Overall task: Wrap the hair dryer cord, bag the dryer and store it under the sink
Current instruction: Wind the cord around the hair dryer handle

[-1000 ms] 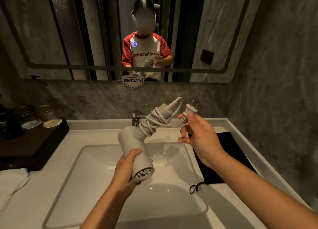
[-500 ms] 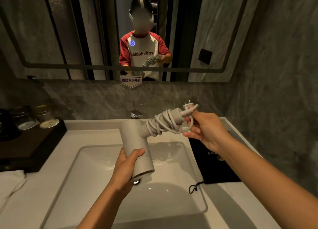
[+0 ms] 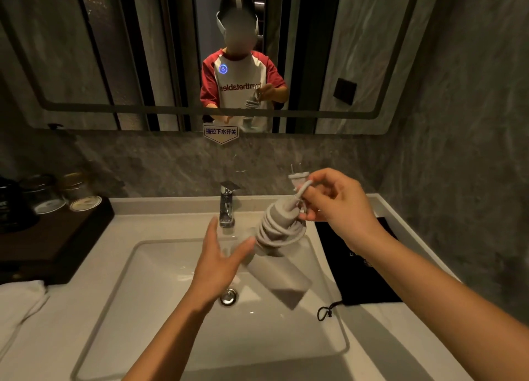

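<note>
The person stands at the sink (image 3: pixel 329 349) and holds the hair dryer (image 3: pixel 274 254) over the basin, with its handle pointing up and its body hanging down toward the drain. The cord (image 3: pixel 279 233) is already coiled around the handle in several turns. The right hand (image 3: pixel 340 206) is closed on the top of the handle, where the last piece of cord and the plug (image 3: pixel 298 177) stick out; its fingers pinch this end. The left hand (image 3: pixel 220 263) is open, the fingers spread, just beside the dryer body, and I cannot tell if it touches it. The picture is a little blurred here. I think the wrapping step is almost finished and only the plug end must be fixed. The black bag (image 3: pixel 360 263) lies flat on the counter to the right of the basin, well apart from both hands, its drawstring (image 3: pixel 327 312) loose near the rim. The next move probably needs one hand to open the bag while the other keeps the coil tight.
</note>
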